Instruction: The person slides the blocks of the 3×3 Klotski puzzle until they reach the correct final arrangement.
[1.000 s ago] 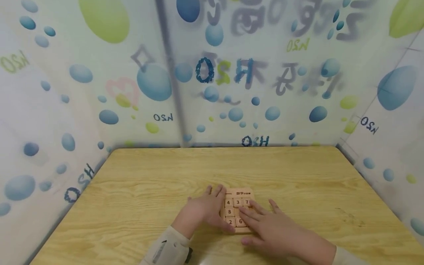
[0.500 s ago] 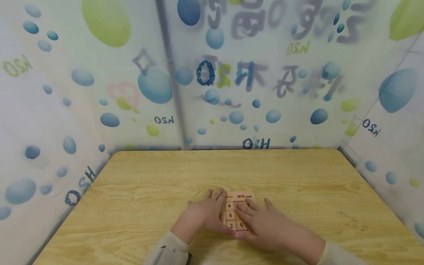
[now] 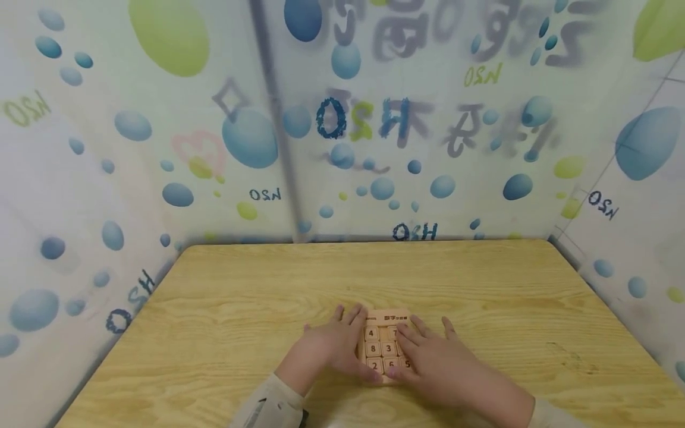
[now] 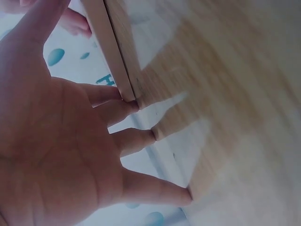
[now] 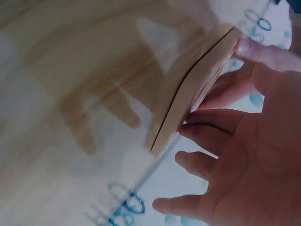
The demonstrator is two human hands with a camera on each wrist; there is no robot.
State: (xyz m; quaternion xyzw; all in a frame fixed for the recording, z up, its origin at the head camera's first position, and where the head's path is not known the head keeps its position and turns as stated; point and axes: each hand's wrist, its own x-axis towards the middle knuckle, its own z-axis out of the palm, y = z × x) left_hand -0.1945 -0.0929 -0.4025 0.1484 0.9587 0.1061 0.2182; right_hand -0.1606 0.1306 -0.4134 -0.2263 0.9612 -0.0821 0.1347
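A light wooden sliding number puzzle (image 3: 374, 314) lies flat on the table in the head view. Its 3 tile (image 3: 388, 349) sits in the centre, and the slot above it, between the 4 tile (image 3: 371, 333) and the 7 tile (image 3: 393, 333), has no tile. My left hand (image 3: 334, 346) braces the puzzle's left side, straight fingers at the upper corner and thumb at the near one. Across the right side lies my right hand (image 3: 436, 359), extended fingertips over the 7 tile and thumb at the near edge. Its fingers cover part of the right column.
The wood-grain table (image 3: 257, 285) stretches out around the puzzle on all sides. Behind and beside it stand pale walls (image 3: 214, 208) with blue and green bubble prints and mirrored lettering. Both hands cast shadows on the tabletop in the wrist views.
The 3 tile has slid from the top middle slot down to the centre. My right fingers moved up over the top row, then back to the right. The left hand stays in place.
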